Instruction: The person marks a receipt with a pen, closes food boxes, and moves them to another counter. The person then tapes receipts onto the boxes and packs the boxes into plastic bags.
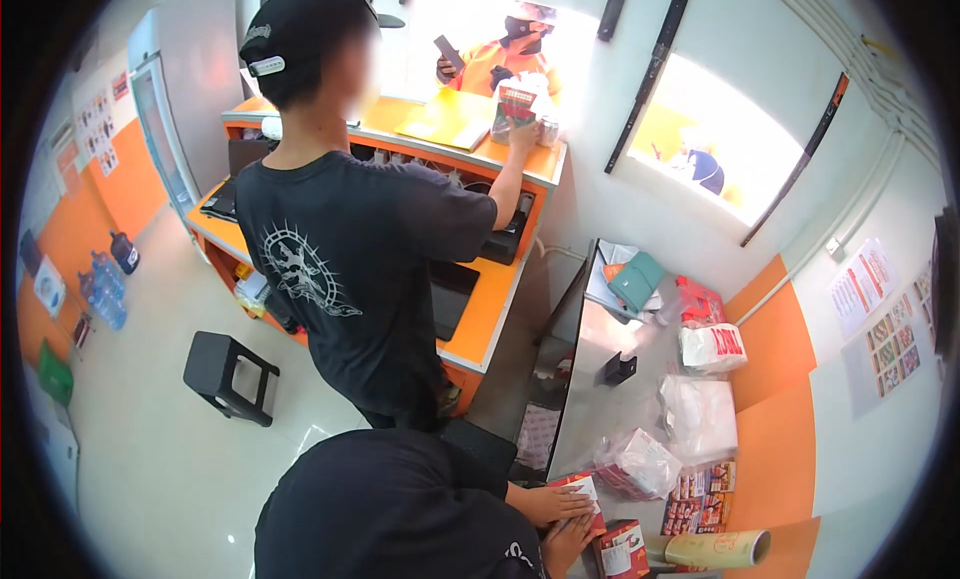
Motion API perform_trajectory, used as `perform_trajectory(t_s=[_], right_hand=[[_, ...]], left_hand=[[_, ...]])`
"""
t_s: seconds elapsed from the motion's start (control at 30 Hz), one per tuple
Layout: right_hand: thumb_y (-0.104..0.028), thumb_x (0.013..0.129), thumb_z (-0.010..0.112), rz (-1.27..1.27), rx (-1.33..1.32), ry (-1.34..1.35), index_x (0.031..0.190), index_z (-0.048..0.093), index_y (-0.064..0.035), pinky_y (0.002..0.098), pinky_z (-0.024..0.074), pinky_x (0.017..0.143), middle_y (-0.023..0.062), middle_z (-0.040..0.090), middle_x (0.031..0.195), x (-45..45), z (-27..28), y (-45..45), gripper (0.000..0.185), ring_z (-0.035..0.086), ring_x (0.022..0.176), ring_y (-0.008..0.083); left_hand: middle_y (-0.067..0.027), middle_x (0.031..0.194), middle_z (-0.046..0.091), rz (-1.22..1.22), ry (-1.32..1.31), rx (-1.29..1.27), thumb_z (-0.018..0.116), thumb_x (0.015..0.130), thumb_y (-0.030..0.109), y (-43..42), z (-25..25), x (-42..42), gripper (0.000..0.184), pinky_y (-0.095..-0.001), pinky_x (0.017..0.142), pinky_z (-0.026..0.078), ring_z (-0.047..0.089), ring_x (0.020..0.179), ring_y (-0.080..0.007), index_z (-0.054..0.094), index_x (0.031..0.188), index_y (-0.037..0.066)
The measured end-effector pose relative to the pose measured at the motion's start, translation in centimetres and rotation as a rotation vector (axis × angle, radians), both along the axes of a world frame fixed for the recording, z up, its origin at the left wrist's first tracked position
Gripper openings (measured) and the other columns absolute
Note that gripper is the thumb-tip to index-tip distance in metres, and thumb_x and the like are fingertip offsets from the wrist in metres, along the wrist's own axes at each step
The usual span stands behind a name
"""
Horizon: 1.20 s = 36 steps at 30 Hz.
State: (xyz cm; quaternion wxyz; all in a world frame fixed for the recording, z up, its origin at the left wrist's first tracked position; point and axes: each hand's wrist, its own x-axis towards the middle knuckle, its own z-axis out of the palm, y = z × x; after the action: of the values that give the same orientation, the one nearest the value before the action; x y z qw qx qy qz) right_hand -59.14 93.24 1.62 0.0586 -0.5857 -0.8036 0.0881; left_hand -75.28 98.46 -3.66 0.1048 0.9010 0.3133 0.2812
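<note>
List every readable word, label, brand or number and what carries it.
No text reads with certainty.
White bag: big red letters, creased, unclear.
Black cap: white lettering, too small.
Counter bag, yellow roll: print blurred.
Wall sheet, red box: too small.

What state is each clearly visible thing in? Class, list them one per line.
Stool: upright, unoccupied
Phone: held up
Cap: worn
Water bottles: standing; fill unclear
Counter bag: upright
Yellow roll: lying on its side
Red box: partly covered by two hands
</note>
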Motion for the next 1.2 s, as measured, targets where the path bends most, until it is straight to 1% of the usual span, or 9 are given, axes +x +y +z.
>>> perform_trajectory(t_s=[0.03, 0.1, 0.2, 0.43, 0.5, 0.83, 0.9, 1.03, 1.2], right_hand=[[-0.033, 0.102, 0.04, 0.0, 0.01, 0.001, 0.154, 0.024, 0.0066, 0.0556, 0.0119, 0.122, 0.0239, 0.025, 0.162, -0.1, 0.1, -0.1, 0.067, 0.021, 0.151, 0.0369], [-0.033, 0.102, 0.04, 0.001, 0.013, 0.005, 0.154, 0.024, 0.007, 0.0551, 0.0118, 0.122, 0.0242, 0.025, 0.162, -0.1, 0.1, -0.1, 0.067, 0.022, 0.151, 0.0366], [-0.034, 0.102, 0.039, 0.01, 0.02, 0.012, 0.153, 0.025, 0.0073, 0.0547, 0.0117, 0.122, 0.0241, 0.025, 0.162, 0.2, -0.2, 0.1, 0.067, 0.023, 0.151, 0.0365], [-0.038, 0.1, 0.043, 0.019, -0.003, 0.013, 0.154, 0.023, 0.007, 0.0557, 0.0113, 0.122, 0.0232, 0.024, 0.162, 0.7, -0.9, 0.1, 0.073, 0.02, 0.152, 0.0365], [-0.039, 0.1, 0.044, 0.02, -0.006, 0.02, 0.154, 0.022, 0.0069, 0.0558, 0.0109, 0.122, 0.0231, 0.023, 0.163, 0.8, -0.9, 0.2, 0.074, 0.02, 0.152, 0.0362], [-0.04, 0.099, 0.048, 0.051, -0.034, -0.006, 0.155, 0.019, 0.0071, 0.0557, 0.0097, 0.122, 0.0233, 0.021, 0.163, 1.2, -1.1, 0.4, 0.079, 0.019, 0.152, 0.0362], [-0.04, 0.098, 0.049, 0.067, -0.025, 0.004, 0.155, 0.019, 0.0076, 0.0559, 0.0095, 0.122, 0.0238, 0.021, 0.163, 1.5, -1.2, 0.5, 0.081, 0.019, 0.152, 0.0367], [-0.04, 0.096, 0.052, 0.096, -0.009, -0.017, 0.155, 0.017, 0.0086, 0.0568, 0.009, 0.121, 0.0249, 0.021, 0.163, 1.8, -1.5, 0.6, 0.085, 0.019, 0.152, 0.038], [-0.041, 0.096, 0.052, 0.094, -0.025, -0.013, 0.155, 0.016, 0.0087, 0.057, 0.0086, 0.121, 0.0249, 0.021, 0.163, 1.8, -1.4, 0.6, 0.085, 0.018, 0.152, 0.0378]], left_hand=[[-0.0147, 0.16, 0.033, -0.002, 0.001, 0.003, 0.063, 0.081, 0.027, -0.1, 0.2, -0.1, 0.084, -0.052, 0.124, 0.015, 0.028, 0.15, -0.0306, 0.03, 0.154, -0.001], [-0.0142, 0.16, 0.034, 0.012, 0.017, 0.005, 0.056, 0.087, 0.027, -0.3, 0.5, -0.2, 0.077, -0.0509, 0.124, 0.015, 0.028, 0.15, -0.0293, 0.03, 0.154, 0.0], [-0.0128, 0.16, 0.034, 0.04, 0.041, 0.05, 0.053, 0.09, 0.027, -0.2, 0.1, 0.0, 0.073, -0.0498, 0.124, 0.016, 0.029, 0.15, -0.0273, 0.031, 0.154, 0.0], [-0.0107, 0.161, 0.034, 0.058, 0.049, 0.106, 0.049, 0.092, 0.027, 0.0, -0.7, 0.2, 0.071, -0.0476, 0.124, 0.017, 0.028, 0.151, -0.0258, 0.031, 0.155, 0.001], [-0.0112, 0.161, 0.033, 0.045, 0.063, 0.064, 0.048, 0.091, 0.026, -0.2, -0.5, 0.1, 0.071, -0.0471, 0.124, 0.017, 0.028, 0.151, -0.0257, 0.03, 0.155, 0.001], [-0.0131, 0.161, 0.032, 0.059, 0.061, 0.042, 0.049, 0.09, 0.025, -0.5, 0.3, 0.1, 0.073, -0.0468, 0.125, 0.017, 0.028, 0.151, -0.0268, 0.028, 0.155, 0.001], [-0.0132, 0.161, 0.032, 0.061, 0.117, 0.034, 0.05, 0.089, 0.025, -0.6, 0.7, 0.0, 0.074, -0.0464, 0.125, 0.017, 0.028, 0.151, -0.027, 0.028, 0.156, 0.001], [-0.0132, 0.161, 0.032, 0.057, 0.1, 0.006, 0.052, 0.088, 0.025, -0.8, 1.2, 0.0, 0.076, -0.0462, 0.125, 0.017, 0.028, 0.151, -0.0265, 0.027, 0.156, 0.001], [-0.0127, 0.161, 0.032, 0.062, 0.064, -0.015, 0.054, 0.086, 0.024, -0.9, 0.9, 0.1, 0.079, -0.0458, 0.125, 0.017, 0.026, 0.152, -0.025, 0.026, 0.156, 0.001]])
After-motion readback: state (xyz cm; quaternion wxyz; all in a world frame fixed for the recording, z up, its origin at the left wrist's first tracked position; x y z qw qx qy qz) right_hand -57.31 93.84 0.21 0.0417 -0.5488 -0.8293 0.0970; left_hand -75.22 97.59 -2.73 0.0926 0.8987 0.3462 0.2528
